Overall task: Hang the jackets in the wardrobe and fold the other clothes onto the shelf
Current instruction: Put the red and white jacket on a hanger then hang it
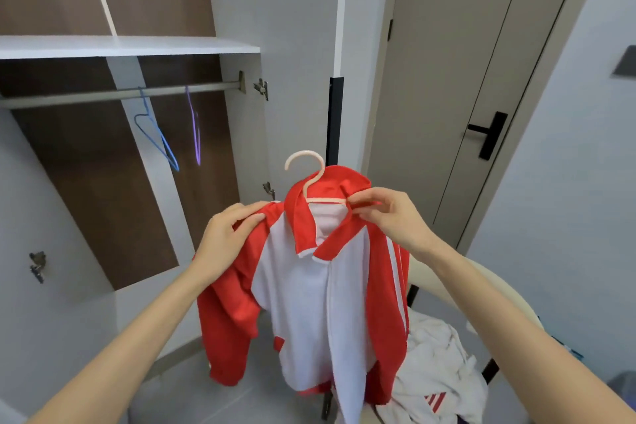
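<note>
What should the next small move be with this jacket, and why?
Probably settle the jacket collar over the hanger arm under the right hand. That hand pinches hanger and collar together, the left hand grips the other shoulder, and the hook is free, well short of the wardrobe rail, so hanging looks premature.

3 hangers (311,184), 1 jacket (309,286), 1 chair (437,293), 2 hands (223,237).

One head-worn wide-angle view, facing forward and down, close on the jacket (303,303) — open wardrobe (79,182) behind left
</note>
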Tool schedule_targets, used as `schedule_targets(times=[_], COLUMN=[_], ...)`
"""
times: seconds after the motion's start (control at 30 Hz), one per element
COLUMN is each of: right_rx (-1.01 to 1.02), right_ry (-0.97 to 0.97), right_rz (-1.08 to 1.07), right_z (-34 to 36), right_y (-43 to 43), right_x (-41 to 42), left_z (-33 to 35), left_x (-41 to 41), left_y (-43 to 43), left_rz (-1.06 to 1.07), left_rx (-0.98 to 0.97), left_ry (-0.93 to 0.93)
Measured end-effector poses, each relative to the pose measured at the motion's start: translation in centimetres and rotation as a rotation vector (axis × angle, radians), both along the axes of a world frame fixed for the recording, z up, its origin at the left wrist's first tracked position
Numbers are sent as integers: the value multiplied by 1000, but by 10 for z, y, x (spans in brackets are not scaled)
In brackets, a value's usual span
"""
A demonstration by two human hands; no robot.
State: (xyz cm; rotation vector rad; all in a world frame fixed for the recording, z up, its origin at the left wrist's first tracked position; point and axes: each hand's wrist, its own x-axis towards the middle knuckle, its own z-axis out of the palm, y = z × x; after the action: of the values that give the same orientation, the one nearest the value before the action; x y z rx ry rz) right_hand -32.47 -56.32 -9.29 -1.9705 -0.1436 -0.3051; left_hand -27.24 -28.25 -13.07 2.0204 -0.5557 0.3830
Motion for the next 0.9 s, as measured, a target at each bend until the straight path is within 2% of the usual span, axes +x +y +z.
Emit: schedule_targets(times=[0.07, 0.17, 0.27, 0.33, 0.4, 0.43, 0.53, 0.7, 0.8, 0.9], right_rx=[-58, 31, -53, -219, -479, -537, -417, -421, -477, -619], right_ry=[-104, -228, -207, -137, -126, -153, -157, -162, -161, -143], right_rz=[-69, -355, -518, -563, -615, -576, -314, -150, -122, -207], right_z=[-11, -28, -39, -51, -57, -58, -49, -22, -11, -8], right_y=[-2, -6, -18, -32, -41, -44, -47, -37, -26, -17], right_x=[-8, -9, -8, -7, -10, -12, -20, -27, -33, -41], left_z=[0, 0, 2, 2, 0, 0, 1, 3, 5, 9], left_x=[-1, -4, -3, -1, 3, 4, 11, 16, 11, 2], left_y=[-3, -10, -17, -18, -15, -13, -7, -8, -19, -38], left_rz=[-27, -92, -125, -124, -114, -109, -93, -97, -148, -242], left_rx=[-34, -51, -18, -19, -14, -6, 40, 73, 66, 75], left_ry=[31, 25, -17, -19, -14, -11, 11, 10, 3, -21])
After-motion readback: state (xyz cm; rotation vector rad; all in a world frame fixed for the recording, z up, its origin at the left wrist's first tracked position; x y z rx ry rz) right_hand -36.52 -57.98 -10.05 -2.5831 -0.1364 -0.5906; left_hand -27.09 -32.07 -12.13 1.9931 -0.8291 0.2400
